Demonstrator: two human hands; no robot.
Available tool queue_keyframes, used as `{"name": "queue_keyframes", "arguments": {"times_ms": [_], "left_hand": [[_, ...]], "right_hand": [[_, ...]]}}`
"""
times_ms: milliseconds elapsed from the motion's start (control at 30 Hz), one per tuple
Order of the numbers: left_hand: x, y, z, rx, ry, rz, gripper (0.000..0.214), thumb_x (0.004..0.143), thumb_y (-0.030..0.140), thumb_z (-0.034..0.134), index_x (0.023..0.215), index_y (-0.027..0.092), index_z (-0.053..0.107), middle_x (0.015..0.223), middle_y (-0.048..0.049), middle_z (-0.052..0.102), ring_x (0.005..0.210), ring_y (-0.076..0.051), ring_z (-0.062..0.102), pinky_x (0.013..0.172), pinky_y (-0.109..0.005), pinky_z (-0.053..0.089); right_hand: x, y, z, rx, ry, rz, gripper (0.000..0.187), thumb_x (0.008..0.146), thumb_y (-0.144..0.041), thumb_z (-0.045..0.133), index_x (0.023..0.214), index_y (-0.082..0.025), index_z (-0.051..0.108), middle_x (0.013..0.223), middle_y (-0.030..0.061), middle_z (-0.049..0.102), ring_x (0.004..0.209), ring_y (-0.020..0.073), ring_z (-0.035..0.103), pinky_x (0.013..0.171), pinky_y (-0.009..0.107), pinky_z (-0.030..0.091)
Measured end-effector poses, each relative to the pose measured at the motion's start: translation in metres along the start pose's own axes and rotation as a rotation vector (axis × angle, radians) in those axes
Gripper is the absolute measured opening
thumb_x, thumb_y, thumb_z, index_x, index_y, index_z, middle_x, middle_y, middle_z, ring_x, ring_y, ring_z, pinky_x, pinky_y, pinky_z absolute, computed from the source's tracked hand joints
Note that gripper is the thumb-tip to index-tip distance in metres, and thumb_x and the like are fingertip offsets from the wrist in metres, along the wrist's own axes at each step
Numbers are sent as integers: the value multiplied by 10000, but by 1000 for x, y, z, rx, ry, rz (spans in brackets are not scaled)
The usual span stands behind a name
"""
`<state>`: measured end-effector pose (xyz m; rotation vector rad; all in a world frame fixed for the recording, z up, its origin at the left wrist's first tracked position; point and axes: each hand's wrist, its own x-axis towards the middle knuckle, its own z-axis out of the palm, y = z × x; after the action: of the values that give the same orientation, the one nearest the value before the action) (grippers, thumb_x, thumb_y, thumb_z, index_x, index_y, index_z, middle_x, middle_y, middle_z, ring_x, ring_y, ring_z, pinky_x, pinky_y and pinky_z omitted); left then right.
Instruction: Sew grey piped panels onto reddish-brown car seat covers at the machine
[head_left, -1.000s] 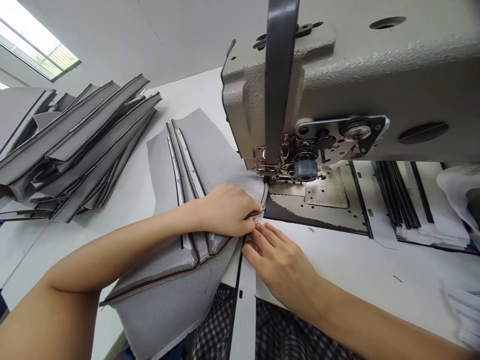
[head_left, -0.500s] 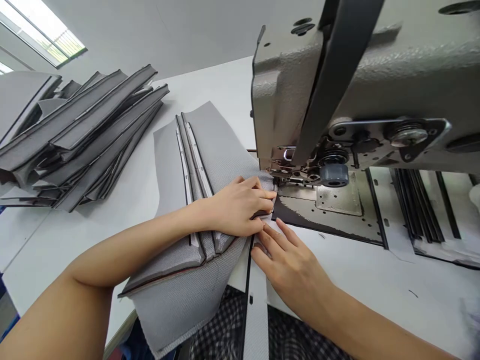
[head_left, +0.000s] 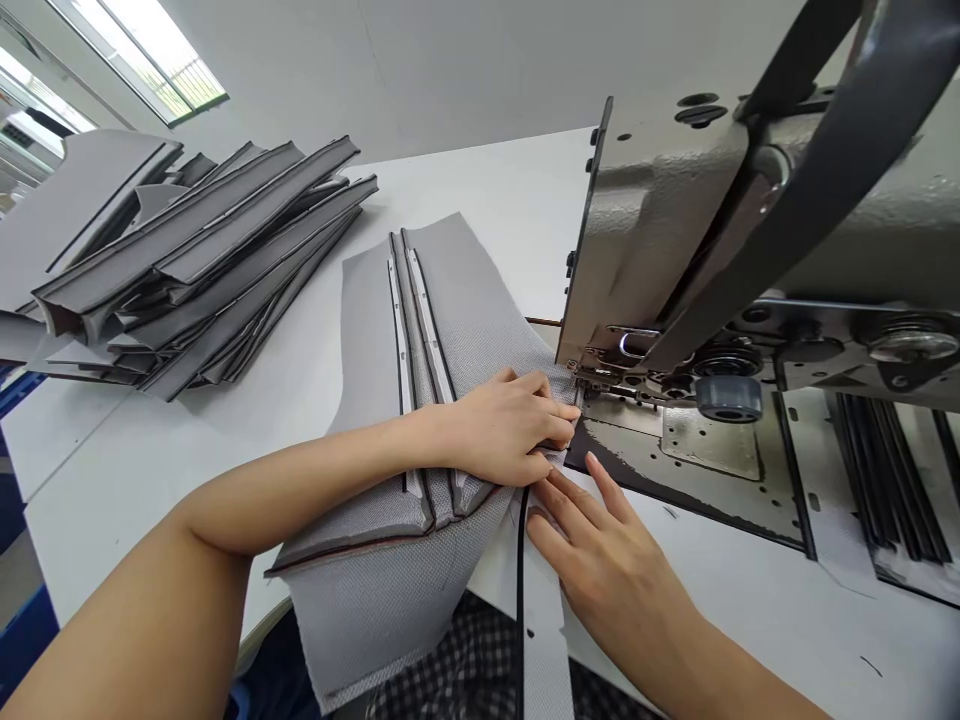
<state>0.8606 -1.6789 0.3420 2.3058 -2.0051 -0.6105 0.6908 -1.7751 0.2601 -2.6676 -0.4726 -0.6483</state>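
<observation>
A grey fabric panel (head_left: 480,290) with raised seams and white strips lies to the left of the sewing machine (head_left: 675,240), its front part hanging over the table edge. My left hand (head_left: 502,425) presses on its right part, fingers curled on the edge beside the needle area. Close below, my right hand (head_left: 607,545) has its thumb and forefinger at the top of a long pale strip (head_left: 545,630) with a black edge, touching the left thumb. That strip runs down over the table edge towards my lap. Both hands partly hide where fabric and strip meet.
A stack of grey fabric pieces (head_left: 247,260) with dark edges is piled on the white table (head_left: 180,450) at the left. Several black-edged strips (head_left: 889,480) lie under the machine arm at the right. Loose thread bits dot the tabletop.
The camera view has shifted, so the machine, panel and hands appear further right. Both hands keep nearly the same grip beside the needle area, and the panel has hardly moved against the machine.
</observation>
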Motion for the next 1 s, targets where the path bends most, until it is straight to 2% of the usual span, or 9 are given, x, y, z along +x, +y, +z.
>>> {"name": "queue_keyframes", "arguments": {"times_ms": [400,567,767,867,933,1000], "left_hand": [[2,-1,1,-2,37,10,170,830,240,515,884,199,671,1408,7,590,1105,-247,513,808,-401,380],[1,2,2,26,45,4,154,828,223,515,875,199,660,1393,18,600,1100,-237,520,805,-390,377],[8,7,0,71,57,-37,175,842,242,518,911,195,671,1299,-39,636,1123,-250,543,855,-383,413],[8,17,-8,120,-9,-129,222,812,286,555,958,174,679,1145,-98,671,961,-256,627,750,-360,451],[6,25,-15,143,-104,-185,262,777,277,578,994,163,669,962,-93,700,779,-249,645,613,-341,422],[6,31,-20,136,-185,-200,257,767,221,570,999,158,660,835,-76,704,694,-244,639,540,-327,365]], "right_hand": [[-1,4,2,-32,9,9,290,870,15,378,827,-165,601,1143,155,693,1160,254,619,1130,532,356],[0,1,1,-23,11,12,276,890,-1,390,818,-157,606,1104,151,702,1158,262,624,1128,531,361],[0,9,2,-76,11,40,267,909,-21,409,854,-160,630,1140,137,707,1158,249,631,1111,487,376],[-2,14,2,-95,-8,41,276,915,-36,416,951,-160,660,1165,125,708,1186,251,621,1088,474,401],[-2,15,0,-109,-20,22,277,911,-45,425,968,-157,672,1197,126,700,1196,260,617,1059,467,430],[-2,15,-2,-132,-27,-12,267,900,-48,435,934,-148,680,1211,133,696,1185,269,625,1031,459,457]]}}
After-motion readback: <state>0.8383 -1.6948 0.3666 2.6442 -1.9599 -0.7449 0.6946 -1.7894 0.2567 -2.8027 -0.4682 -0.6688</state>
